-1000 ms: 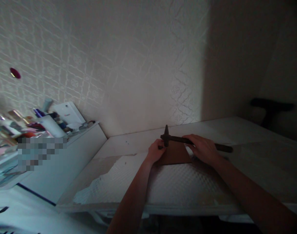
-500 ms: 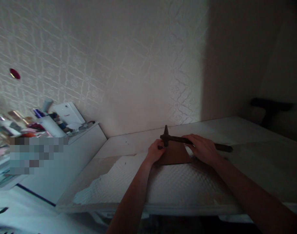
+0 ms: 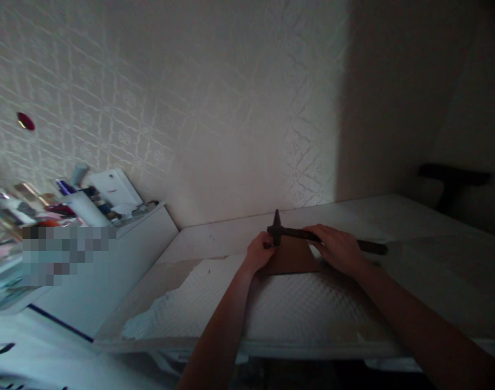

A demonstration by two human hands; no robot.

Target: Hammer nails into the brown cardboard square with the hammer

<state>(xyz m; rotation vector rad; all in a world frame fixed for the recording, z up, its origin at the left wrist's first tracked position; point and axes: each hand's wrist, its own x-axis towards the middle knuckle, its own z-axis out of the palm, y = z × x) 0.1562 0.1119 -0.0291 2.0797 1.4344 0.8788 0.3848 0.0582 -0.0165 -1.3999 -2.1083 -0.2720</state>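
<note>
A hammer (image 3: 277, 227) with a dark head and a long dark handle is gripped partway along that handle by my right hand (image 3: 337, 248). Its head, one end tapering to a point, hovers at the fingers of my left hand (image 3: 259, 252). Those fingers are closed by the left edge of a flat brown board (image 3: 293, 259); a small dark spot shows at them, but what they pinch is hidden behind the hammer head. Under the board lies a sheet of white textured material (image 3: 215, 303) with a ragged left edge.
The table (image 3: 361, 211) runs up to a patterned wall. On the left, a white cabinet (image 3: 121, 271) carries bottles, tubes and a white box (image 3: 115, 189). A dark T-shaped object (image 3: 453, 176) stands at the right, beyond the table's edge.
Hands, hammer and board hold practically the same positions. Only a very slight shift of the camera view shows.
</note>
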